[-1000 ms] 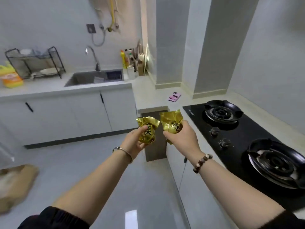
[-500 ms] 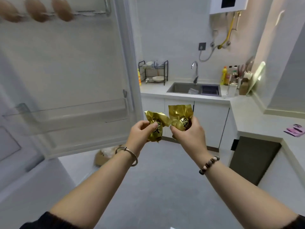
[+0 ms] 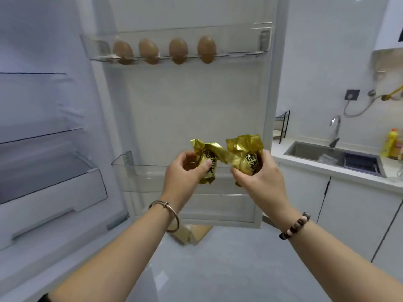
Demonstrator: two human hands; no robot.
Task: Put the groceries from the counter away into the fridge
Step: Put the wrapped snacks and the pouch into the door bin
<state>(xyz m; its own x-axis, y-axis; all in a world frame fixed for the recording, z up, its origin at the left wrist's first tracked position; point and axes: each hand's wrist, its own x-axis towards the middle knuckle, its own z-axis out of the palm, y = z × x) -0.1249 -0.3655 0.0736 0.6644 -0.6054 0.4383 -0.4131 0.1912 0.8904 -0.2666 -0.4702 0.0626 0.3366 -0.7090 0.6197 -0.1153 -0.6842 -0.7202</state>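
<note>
Two hands are raised in the middle of the frame, each grasping a crinkled gold foil packet printed with dark lettering. The left hand [image 3: 185, 171] curls its fingers and thumb round the left packet [image 3: 208, 162], and the right hand [image 3: 259, 177] clasps the right packet [image 3: 244, 149] from the side, with the loose foil top sticking up above the fingers. The two packets are side by side and their foil edges meet between the hands, though whether they truly touch cannot be told. Both are held in the air in front of the open fridge door [image 3: 196, 105], level with the clear lower door bin [image 3: 139, 173]. A metal bangle [image 3: 170, 216] circles the left wrist and a bead bracelet [image 3: 294, 225] the right. Near the top of the frame, the upper door shelf [image 3: 239, 38] holds four brown eggs [image 3: 123, 51] in a row. At the left edge the fridge stands open, showing glass shelves [image 3: 43, 131] and a drawer [image 3: 54, 192] beneath them. Below the door, a cardboard box [image 3: 189, 234] lies on the grey floor. At the right of the frame a white counter [image 3: 283, 153] carries a steel sink [image 3: 309, 151] with a tap [image 3: 335, 127] behind it, a yellow bottle [image 3: 391, 144] at the far right edge, and a black wire rack [image 3: 283, 125] just beside the fridge door.
</note>
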